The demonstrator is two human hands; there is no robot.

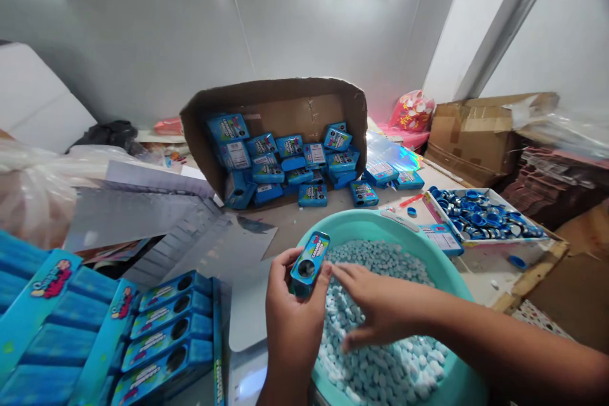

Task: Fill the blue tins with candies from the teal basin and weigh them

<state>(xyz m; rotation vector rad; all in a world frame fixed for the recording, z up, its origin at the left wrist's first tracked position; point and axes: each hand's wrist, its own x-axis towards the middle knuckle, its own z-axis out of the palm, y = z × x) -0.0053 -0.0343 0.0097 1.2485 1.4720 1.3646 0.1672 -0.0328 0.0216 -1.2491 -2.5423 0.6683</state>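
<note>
My left hand grips a small blue candy box, tilted, with a dark round hole in its printed face. Over a turquoise basin of pale blue candies, my right hand reaches with fingers and thumb apart. Nothing shows between those fingers, though the palm faces down and is hidden. Its fingertips come close to the held box; whether they touch I cannot tell. At the lower left, similar boxes with round holes stand in a row beside a blue display carton.
A cardboard box on its side holds many blue packs, some spilling in front. To the right are a tray of blue caps, a loose cap and a brown carton. Grey sheets lie on the left.
</note>
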